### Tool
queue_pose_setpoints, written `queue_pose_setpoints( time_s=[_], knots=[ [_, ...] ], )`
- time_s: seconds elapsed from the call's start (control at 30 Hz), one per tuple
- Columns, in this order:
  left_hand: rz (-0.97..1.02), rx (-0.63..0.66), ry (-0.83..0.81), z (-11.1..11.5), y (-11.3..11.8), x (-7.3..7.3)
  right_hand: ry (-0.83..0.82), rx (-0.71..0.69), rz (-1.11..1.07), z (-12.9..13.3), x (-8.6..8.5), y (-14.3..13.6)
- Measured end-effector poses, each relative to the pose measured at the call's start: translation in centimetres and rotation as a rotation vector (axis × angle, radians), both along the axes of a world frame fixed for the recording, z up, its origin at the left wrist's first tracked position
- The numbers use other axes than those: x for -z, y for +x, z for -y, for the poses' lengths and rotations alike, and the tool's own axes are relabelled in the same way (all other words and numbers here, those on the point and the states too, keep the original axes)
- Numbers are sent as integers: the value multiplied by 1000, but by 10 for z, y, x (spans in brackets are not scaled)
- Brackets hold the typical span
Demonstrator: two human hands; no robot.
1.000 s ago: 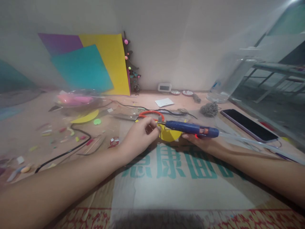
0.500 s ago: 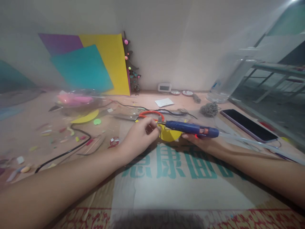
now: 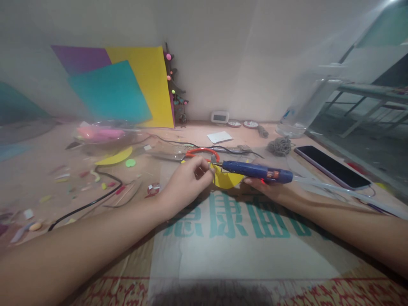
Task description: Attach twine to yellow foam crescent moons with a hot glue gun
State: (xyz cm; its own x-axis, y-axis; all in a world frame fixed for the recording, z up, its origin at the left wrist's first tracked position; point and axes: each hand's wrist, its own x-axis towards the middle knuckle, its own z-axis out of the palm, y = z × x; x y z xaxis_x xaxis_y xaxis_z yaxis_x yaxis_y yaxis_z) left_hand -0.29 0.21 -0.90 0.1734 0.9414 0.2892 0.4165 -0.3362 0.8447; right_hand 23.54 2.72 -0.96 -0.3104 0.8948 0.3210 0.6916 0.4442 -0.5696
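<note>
My right hand (image 3: 270, 189) grips a blue hot glue gun (image 3: 251, 170) from below, with its red light lit and a clear glue stick (image 3: 314, 182) coming out of the back. The metal nozzle points left at the fingertips of my left hand (image 3: 191, 180). Those fingers are closed in a pinch around a small grey piece (image 3: 213, 159), perhaps yarn, mostly hidden by the fingers. Beneath the nozzle lies a yellow paper round (image 3: 228, 180), partly covered by the gun and my left hand. Just behind are scissors with red-orange handles (image 3: 204, 150).
A ball of grey yarn (image 3: 279, 146) and a phone (image 3: 333, 167) lie to the right, near a clear plastic container (image 3: 306, 106). Coloured sheets (image 3: 108, 93) lean on the wall. A black cable (image 3: 86, 207) and several scraps spread across the left side.
The glue gun's front end has shifted very slightly to the right. Both hands otherwise keep nearly the same place and grip.
</note>
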Motion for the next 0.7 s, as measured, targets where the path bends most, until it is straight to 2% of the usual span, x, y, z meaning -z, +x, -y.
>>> queue_pose_setpoints(
  time_s=[0.3,0.7],
  knots=[
    [1,3,-5,-1,-1,0,-15,-16,-29,-10,9,4],
    [8,-2,-9,-1,-1,1,-14,-23,-81,1,-6,-3]
  ],
)
